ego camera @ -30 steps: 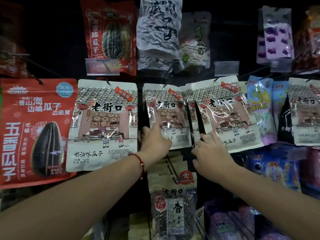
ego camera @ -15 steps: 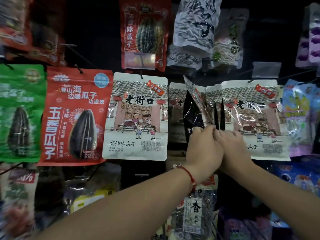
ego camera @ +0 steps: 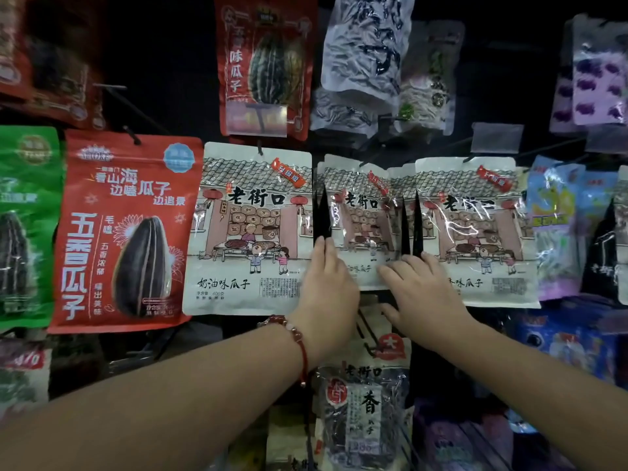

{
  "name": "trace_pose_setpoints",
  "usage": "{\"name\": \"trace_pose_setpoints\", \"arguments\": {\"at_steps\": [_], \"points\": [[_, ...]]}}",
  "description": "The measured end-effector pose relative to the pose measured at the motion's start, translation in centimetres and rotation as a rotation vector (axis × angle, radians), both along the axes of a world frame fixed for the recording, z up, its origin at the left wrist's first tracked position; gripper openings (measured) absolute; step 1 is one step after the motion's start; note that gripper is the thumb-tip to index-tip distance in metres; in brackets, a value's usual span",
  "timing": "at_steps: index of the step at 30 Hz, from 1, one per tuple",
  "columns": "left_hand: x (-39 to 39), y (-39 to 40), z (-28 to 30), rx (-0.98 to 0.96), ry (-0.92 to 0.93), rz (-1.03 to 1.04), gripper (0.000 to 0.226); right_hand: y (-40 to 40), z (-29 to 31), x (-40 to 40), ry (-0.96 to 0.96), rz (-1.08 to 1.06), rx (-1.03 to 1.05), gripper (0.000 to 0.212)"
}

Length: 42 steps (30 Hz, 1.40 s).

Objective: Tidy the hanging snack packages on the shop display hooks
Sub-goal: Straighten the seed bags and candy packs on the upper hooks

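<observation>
Three white sunflower-seed packs hang side by side on hooks: a left pack [ego camera: 251, 229], a middle pack [ego camera: 362, 212] and a right pack [ego camera: 475, 229]. My left hand [ego camera: 328, 287], a red bead bracelet on its wrist, rests with straight fingers against the lower left corner of the middle pack. My right hand [ego camera: 421, 294] lies flat with spread fingers on the lower right of that pack, overlapping the right pack's lower left corner. The middle pack faces front, with several more packs behind it shown by black side gussets.
A red seed pack [ego camera: 125, 232] and a green pack [ego camera: 23, 226] hang at the left. Another red pack [ego camera: 265, 66] and clear seed bags [ego camera: 367, 49] hang above. Blue and purple packs [ego camera: 557, 226] fill the right. A dark seed bag [ego camera: 363, 413] hangs below my hands.
My hands, pinched together on a twisted middle pack half a second ago, have spread apart and flattened. The middle pack now faces front. The view shifted slightly.
</observation>
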<state>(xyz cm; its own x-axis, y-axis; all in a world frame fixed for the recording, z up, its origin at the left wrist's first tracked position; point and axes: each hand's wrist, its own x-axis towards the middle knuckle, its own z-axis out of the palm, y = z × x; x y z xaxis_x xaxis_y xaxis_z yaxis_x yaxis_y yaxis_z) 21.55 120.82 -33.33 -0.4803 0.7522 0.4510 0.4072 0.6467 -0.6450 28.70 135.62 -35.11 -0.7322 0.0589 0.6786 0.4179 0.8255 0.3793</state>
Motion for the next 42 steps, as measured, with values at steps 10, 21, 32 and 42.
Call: {"name": "trace_pose_setpoints", "arguments": {"at_steps": [10, 21, 32, 42], "points": [[-2.9, -7.3, 3.0, 0.260, -0.006, -0.229, 0.065, -5.5, 5.2, -1.5, 0.048, 0.316, -0.495, 0.054], [-8.5, -14.1, 6.5, 0.707, -0.186, -0.169, 0.070, -12.5, 13.2, -7.8, 0.329, 0.701, -1.502, 0.029], [-8.9, -14.8, 10.3, 1.426, -0.688, -0.573, 0.061, -13.2, 15.3, -8.7, 0.435, 0.780, -1.716, 0.021], [-7.6, -14.8, 12.5, 1.537, -1.083, -0.785, 0.011, -12.8, 14.8, -5.8, 0.299, 0.774, -1.801, 0.021]]}}
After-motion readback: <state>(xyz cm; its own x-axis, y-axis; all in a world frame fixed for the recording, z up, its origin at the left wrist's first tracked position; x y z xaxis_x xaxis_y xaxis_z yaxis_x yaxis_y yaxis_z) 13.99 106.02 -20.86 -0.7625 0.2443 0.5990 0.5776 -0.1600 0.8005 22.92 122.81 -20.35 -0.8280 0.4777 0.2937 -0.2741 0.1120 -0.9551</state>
